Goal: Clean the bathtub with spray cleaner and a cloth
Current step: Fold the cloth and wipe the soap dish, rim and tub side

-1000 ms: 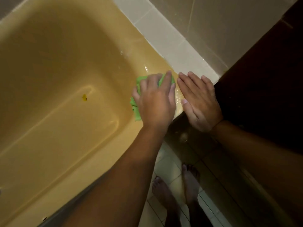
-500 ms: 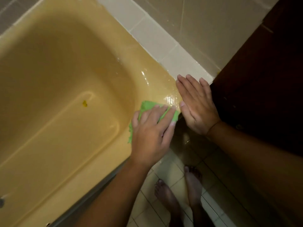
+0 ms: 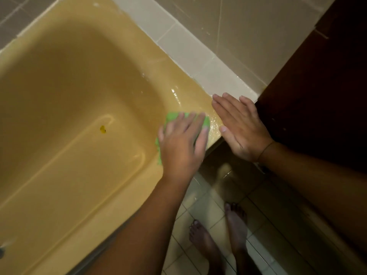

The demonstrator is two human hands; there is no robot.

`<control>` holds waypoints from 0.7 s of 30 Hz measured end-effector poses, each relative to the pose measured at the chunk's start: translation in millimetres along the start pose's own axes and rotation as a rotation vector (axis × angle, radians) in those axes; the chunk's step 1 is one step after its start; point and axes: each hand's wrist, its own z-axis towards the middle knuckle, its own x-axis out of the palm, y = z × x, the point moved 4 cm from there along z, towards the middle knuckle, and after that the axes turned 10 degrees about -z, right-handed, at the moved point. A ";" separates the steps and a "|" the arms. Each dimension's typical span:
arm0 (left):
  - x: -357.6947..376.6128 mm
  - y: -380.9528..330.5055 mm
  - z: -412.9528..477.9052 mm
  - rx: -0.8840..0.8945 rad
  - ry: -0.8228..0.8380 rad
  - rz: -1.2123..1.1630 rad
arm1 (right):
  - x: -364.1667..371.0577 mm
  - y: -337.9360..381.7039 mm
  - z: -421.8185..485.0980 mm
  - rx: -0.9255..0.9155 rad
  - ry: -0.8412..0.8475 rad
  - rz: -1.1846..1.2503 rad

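Observation:
A yellow bathtub fills the left of the head view, its near right corner wet and glistening. My left hand presses a green cloth flat against that corner of the rim, fingers spread over it; most of the cloth is hidden under the palm. My right hand lies flat on the rim's end just to the right, fingers straight, holding nothing. No spray bottle is in view.
A small dark yellow speck sits on the tub floor. A pale tiled ledge and wall run behind the tub. A dark wooden panel stands at the right. My bare feet stand on the tiled floor below.
My left hand with the cloth slid back toward me along the rim corner, then forward again slightly. My right hand stayed planted on the rim's end.

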 end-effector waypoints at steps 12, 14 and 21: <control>11.5 -19.2 15.1 0.008 -0.022 0.080 | -1.2 -6.3 -2.7 0.001 0.030 -0.040; 21.3 -30.2 42.3 -0.017 -0.089 0.111 | -0.1 -8.2 -3.2 0.025 0.019 -0.010; -2.4 -10.2 -39.2 0.144 0.062 -0.014 | -0.5 -4.3 -4.4 0.095 -0.001 -0.030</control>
